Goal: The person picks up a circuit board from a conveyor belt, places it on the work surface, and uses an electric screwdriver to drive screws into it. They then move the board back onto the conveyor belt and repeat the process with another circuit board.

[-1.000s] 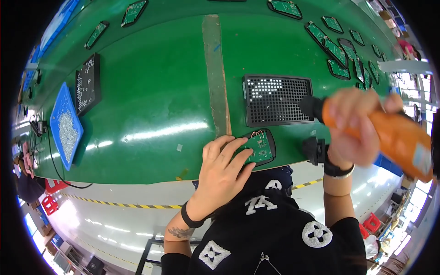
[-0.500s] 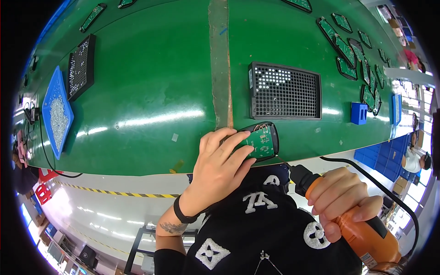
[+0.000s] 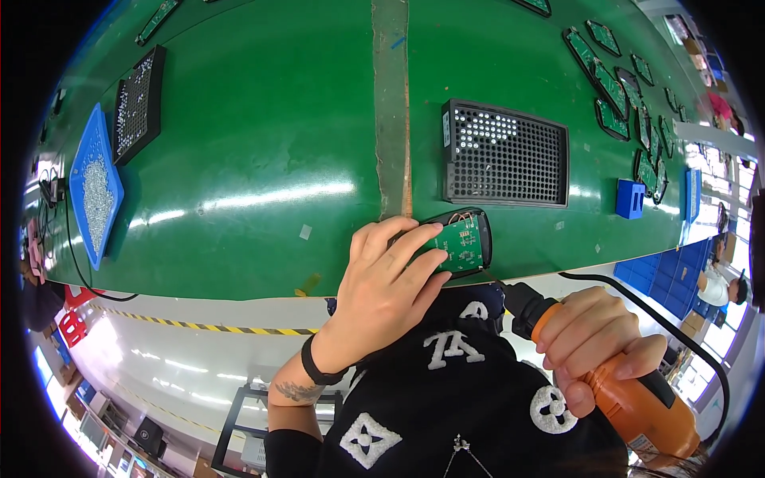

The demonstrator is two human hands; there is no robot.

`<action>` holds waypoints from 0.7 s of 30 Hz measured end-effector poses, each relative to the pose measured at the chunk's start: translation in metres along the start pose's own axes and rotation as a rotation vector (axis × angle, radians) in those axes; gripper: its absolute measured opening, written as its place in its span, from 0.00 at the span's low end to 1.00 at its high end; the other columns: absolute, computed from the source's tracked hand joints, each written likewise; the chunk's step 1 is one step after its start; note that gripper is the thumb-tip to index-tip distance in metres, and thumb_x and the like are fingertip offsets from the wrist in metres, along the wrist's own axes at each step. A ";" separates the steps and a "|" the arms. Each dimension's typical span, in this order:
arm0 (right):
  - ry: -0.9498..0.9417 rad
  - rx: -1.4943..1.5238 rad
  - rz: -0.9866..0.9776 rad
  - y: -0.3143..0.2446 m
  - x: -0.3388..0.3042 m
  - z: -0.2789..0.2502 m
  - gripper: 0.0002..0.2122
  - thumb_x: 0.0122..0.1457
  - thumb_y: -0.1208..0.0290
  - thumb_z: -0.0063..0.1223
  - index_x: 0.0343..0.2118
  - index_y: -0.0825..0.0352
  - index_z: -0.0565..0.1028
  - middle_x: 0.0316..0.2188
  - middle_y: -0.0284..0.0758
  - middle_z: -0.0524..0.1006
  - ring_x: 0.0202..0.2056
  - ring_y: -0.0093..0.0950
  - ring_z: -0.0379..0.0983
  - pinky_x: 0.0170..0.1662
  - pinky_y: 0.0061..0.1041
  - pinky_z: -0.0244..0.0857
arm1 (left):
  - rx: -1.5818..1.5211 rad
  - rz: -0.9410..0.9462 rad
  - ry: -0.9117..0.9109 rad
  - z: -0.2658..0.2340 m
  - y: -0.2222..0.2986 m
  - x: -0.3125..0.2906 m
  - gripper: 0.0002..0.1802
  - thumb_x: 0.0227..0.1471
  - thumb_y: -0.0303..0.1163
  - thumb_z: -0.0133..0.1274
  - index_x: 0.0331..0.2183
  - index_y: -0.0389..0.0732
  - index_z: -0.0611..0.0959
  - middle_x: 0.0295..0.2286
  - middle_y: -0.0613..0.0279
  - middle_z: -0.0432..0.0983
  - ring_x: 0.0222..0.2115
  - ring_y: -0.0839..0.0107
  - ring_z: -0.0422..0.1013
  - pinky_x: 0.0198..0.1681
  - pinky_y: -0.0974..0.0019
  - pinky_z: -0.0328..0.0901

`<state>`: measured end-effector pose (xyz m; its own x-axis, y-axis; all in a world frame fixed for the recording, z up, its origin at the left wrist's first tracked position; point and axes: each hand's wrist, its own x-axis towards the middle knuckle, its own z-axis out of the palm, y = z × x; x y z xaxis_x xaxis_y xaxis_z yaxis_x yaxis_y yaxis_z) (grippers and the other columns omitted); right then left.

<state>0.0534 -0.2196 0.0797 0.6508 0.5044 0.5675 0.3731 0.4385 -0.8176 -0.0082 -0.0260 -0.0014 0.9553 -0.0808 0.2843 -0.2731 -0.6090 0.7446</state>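
A green circuit board [image 3: 464, 242] sits in a black plastic case [image 3: 488, 231] at the table's near edge. My left hand [image 3: 390, 267] grips the case from the left, its fingers lying over part of the board and hiding it. In my right hand [image 3: 602, 342] is an orange electric screwdriver [image 3: 641, 410] with a black nose, its fingers wrapped round the body. The thin bit points up and left to the lower right corner of the case. Whether the tip sits on a screw is too small to tell.
Beyond the case lies a black tray of holes [image 3: 510, 163], some filled with small light pieces. To the left are a blue bin [image 3: 78, 171] of tiny clear parts and another black tray [image 3: 140, 103]. Several cased boards, a blue block [image 3: 629, 199] and the tool's black cable [image 3: 677, 319] are at right.
The view has shifted a little, so the table's things appear slightly to the right. Both hands keep their hold, and the screwdriver bit stays at the case's corner.
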 end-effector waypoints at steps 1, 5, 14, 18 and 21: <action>0.000 -0.002 0.001 0.000 0.000 0.000 0.20 0.44 0.82 0.57 0.36 0.63 0.58 0.12 0.34 0.69 0.11 0.28 0.66 0.15 0.26 0.65 | -0.003 0.000 -0.001 0.000 0.000 0.000 0.17 0.31 0.25 0.64 0.30 0.41 0.79 0.41 0.62 0.73 0.42 0.59 0.66 0.45 0.58 0.58; -0.003 -0.010 0.003 0.001 -0.001 -0.002 0.20 0.44 0.82 0.57 0.37 0.62 0.58 0.13 0.34 0.69 0.11 0.28 0.66 0.15 0.26 0.65 | -0.010 -0.001 -0.001 0.000 0.000 0.001 0.17 0.31 0.25 0.64 0.30 0.41 0.79 0.41 0.62 0.73 0.42 0.59 0.66 0.44 0.59 0.58; -0.035 -0.005 0.015 0.001 0.000 -0.003 0.21 0.44 0.82 0.57 0.37 0.62 0.58 0.13 0.34 0.70 0.12 0.28 0.67 0.17 0.28 0.67 | -0.017 0.003 0.008 0.000 -0.001 0.000 0.16 0.32 0.25 0.64 0.29 0.41 0.79 0.41 0.62 0.73 0.42 0.59 0.66 0.44 0.58 0.58; -0.048 -0.027 0.043 0.001 0.001 0.000 0.20 0.43 0.83 0.56 0.36 0.62 0.59 0.13 0.34 0.70 0.12 0.29 0.66 0.17 0.28 0.67 | -0.010 0.007 0.009 0.001 -0.002 0.000 0.16 0.32 0.25 0.64 0.29 0.41 0.79 0.41 0.62 0.73 0.42 0.59 0.66 0.44 0.58 0.59; -0.059 -0.037 0.065 0.001 0.004 0.003 0.20 0.43 0.84 0.56 0.36 0.63 0.59 0.13 0.34 0.69 0.12 0.29 0.66 0.17 0.28 0.66 | -0.011 0.007 0.005 0.002 -0.001 0.000 0.16 0.32 0.25 0.64 0.29 0.40 0.78 0.41 0.61 0.73 0.42 0.59 0.66 0.44 0.58 0.59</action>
<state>0.0546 -0.2151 0.0813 0.6343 0.5746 0.5173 0.3566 0.3762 -0.8552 -0.0075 -0.0268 -0.0032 0.9529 -0.0814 0.2921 -0.2809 -0.5996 0.7494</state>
